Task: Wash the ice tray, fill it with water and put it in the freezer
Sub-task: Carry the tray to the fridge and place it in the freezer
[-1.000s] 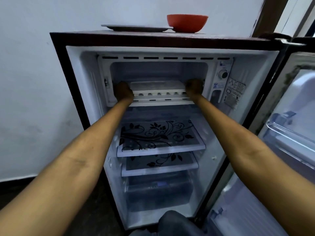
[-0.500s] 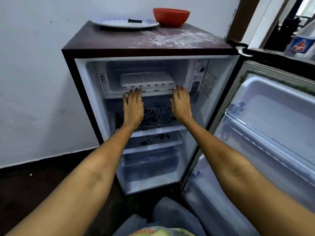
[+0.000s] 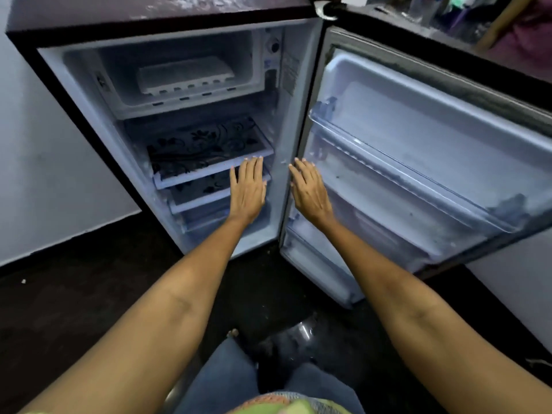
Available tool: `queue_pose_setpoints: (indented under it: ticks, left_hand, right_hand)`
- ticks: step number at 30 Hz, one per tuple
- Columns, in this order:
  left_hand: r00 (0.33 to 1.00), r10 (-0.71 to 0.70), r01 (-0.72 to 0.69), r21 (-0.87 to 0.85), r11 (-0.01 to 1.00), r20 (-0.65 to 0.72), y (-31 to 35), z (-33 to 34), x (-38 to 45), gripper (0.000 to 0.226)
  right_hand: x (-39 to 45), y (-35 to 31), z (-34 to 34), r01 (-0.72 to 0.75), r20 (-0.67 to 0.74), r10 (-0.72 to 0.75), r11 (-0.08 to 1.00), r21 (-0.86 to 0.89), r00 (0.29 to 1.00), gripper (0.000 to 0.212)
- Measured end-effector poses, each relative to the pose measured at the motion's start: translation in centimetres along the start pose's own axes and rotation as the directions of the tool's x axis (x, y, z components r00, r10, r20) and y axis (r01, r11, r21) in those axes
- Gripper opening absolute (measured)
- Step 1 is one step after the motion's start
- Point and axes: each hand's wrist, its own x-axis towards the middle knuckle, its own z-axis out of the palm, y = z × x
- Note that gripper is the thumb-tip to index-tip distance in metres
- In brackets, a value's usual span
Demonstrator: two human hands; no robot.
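Note:
The white ice tray [image 3: 185,75] lies flat inside the freezer compartment [image 3: 125,94] at the top of the small open fridge. Nothing touches it. My left hand [image 3: 247,186] hovers palm down in front of the lower shelves, fingers straight and slightly apart, holding nothing. My right hand [image 3: 310,189] is beside it, in front of the fridge's right wall and the hinge edge of the door, also flat and empty. Both hands are well below the tray.
The fridge door [image 3: 418,162] stands wide open to the right, with clear door racks. Two glass shelves with a black flower pattern [image 3: 206,147] sit under the freezer. A white wall is on the left, dark floor [image 3: 74,294] below, my knees at the bottom.
Both hands let go of the ice tray and drew back out of the freezer, down and to the right. The tray stayed inside. My view has shifted back and right.

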Motion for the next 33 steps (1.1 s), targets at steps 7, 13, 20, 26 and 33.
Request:
queue_pose_setpoints:
  ticks: [7,13,20,26,33]
  left_hand:
    - [0.990,0.139,-0.138,-0.032,0.990,0.004,12.1,-1.0,-5.5,0.057]
    - [0.908,0.415,-0.417,-0.039,0.908,-0.054,23.7,-2.6,-8.4,0.066]
    - [0.958,0.282,-0.283,0.004,0.959,-0.038,33.4,-4.5,-9.2,0.075]
    - [0.988,0.154,-0.155,-0.061,0.986,-0.013,34.5,-5.7,-8.0,0.054]
    - [0.987,0.084,-0.096,-0.076,0.993,-0.139,31.3,-5.2,-11.0,0.056]
  right_hand:
    - [-13.8,6.2,-6.7,-0.274,-0.062,0.279,0.959,0.071,0.958,0.035]
    - [-23.3,14.0,-14.0,-0.620,-0.088,0.653,0.747,0.238,0.753,0.041]
    - [-28.2,19.1,-18.4,-0.703,-0.057,0.737,0.662,0.260,0.674,0.041]
    - [-30.1,20.1,-18.6,-0.760,-0.009,0.808,0.558,0.334,0.589,0.037]
    - [-31.5,18.8,-17.6,-0.839,0.072,0.867,0.453,0.302,0.493,0.039]
